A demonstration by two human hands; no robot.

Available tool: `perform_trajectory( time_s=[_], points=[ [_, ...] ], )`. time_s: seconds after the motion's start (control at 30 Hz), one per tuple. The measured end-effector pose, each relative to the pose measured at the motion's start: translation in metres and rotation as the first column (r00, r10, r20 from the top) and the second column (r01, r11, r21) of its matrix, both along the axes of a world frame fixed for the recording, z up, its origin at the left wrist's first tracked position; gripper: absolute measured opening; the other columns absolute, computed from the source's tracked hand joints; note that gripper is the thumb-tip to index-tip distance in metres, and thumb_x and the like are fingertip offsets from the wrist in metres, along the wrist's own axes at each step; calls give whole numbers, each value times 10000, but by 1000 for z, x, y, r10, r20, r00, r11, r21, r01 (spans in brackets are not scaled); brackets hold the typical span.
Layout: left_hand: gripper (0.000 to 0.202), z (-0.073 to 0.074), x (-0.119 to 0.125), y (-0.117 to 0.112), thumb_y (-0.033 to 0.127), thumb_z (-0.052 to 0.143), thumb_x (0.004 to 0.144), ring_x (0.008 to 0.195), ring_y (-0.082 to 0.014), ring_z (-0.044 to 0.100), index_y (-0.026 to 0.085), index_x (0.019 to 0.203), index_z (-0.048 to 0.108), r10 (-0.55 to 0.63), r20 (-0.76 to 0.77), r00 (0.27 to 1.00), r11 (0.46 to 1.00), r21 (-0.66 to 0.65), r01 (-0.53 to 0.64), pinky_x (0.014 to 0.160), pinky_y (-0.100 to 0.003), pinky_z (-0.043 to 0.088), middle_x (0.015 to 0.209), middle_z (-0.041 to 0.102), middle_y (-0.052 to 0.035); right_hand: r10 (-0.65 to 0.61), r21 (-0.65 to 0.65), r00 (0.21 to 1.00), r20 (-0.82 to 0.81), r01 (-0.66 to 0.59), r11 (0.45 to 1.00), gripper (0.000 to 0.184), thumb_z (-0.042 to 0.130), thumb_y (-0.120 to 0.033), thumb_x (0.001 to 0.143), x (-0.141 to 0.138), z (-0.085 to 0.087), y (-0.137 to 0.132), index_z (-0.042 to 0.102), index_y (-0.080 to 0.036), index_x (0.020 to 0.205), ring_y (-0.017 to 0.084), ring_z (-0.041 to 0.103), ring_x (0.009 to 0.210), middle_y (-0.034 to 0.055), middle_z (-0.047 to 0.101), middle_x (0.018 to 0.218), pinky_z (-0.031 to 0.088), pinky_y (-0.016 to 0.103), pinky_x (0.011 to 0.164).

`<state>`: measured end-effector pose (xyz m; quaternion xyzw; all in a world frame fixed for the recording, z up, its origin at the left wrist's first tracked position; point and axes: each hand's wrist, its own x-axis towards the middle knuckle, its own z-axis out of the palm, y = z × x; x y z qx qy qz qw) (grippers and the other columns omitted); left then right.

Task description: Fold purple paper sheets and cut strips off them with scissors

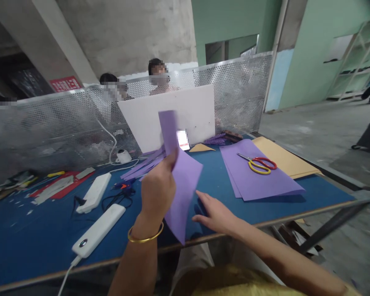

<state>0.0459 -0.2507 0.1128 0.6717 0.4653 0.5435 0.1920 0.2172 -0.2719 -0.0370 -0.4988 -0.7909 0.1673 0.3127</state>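
My left hand [158,187], with a gold bangle at the wrist, is closed on purple paper. A narrow part of the paper [168,131] stands up above the fist, slightly blurred. A wider purple sheet [185,176] hangs and bends beside the fist, down to the table's front edge; I cannot tell if both are one piece. My right hand [214,213] is just right of that sheet, low over the blue table [216,181], fingers apart and holding nothing. Scissors [260,164] with one red and one yellow handle lie on more purple sheets [265,187] at the right.
Cut purple strips [144,164] lie behind my left hand. Two white power strips [98,230] with cords and a blue glue gun [123,187] are at left. A lit phone [183,139] leans on a white board [191,109]. Tan sheets [286,158] lie right. People sit behind the mesh partition [240,90].
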Motion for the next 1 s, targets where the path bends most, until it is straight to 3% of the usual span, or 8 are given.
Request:
perform_trajectory(
  time_s=[0.1,0.2,0.27,0.37,0.43,0.53,0.77,1.0],
  points=[
    [390,11,24,-5,47,649,775,1317,-302,548,282,1061,770,-238,-149,960,969,34,246,1127,-388,411,1226,727,-49,158,283,987,17,-156,946,755,805,-406,776,-21,9,11,501,-162,1423,312,642,1182,172,639,1359,553,413,963],
    [386,-5,37,-3,87,620,843,1204,-298,627,246,1179,728,-270,-505,820,937,57,344,1085,-460,458,1244,720,-88,187,467,982,26,-177,867,301,685,-291,889,-20,8,2,652,-205,1176,270,687,1009,106,742,1116,555,412,878],
    [364,-27,37,2,106,565,902,1117,-287,667,208,1230,685,-182,-766,616,926,77,370,985,-455,529,1230,720,-112,114,604,993,31,-110,789,175,585,-187,944,-7,4,-10,674,-206,1093,254,690,977,86,755,992,526,419,887],
    [352,-65,31,5,97,508,943,1035,-242,695,178,1262,634,-83,-919,386,911,88,403,867,-378,579,1173,730,-108,-185,780,981,52,76,621,337,535,-129,957,19,-4,-20,601,-157,1287,271,613,1209,134,718,1184,456,438,1023],
    [350,-88,28,5,85,491,950,1013,-223,702,171,1264,621,-58,-937,345,909,94,407,851,-355,583,1141,736,-99,-331,753,934,134,121,647,404,475,-97,953,37,-10,-18,561,-103,1347,292,562,1285,173,677,1278,427,461,1064],
    [328,-112,21,5,94,484,959,1020,-234,702,152,1245,633,2,-924,382,900,169,403,890,-386,574,1149,742,-104,-361,667,885,292,82,740,419,421,-24,901,63,-19,-10,635,-106,1252,255,673,1072,146,745,1123,482,422,965],
    [478,-135,-41,19,-28,401,880,1119,-274,685,153,1219,685,294,-791,536,890,431,149,1015,-466,505,1203,741,-120,-392,604,826,406,79,793,401,460,-8,885,120,-14,-8,684,-110,1201,226,702,947,132,759,1099,471,369,887],
    [451,-159,-93,-3,15,431,892,1021,-247,725,189,1195,716,135,-873,469,924,282,260,923,-424,566,1169,761,-91,-215,482,849,483,-52,875,358,482,-45,908,136,-29,-12,692,-150,1179,219,696,1024,100,755,1143,463,378,938]
  ],
)
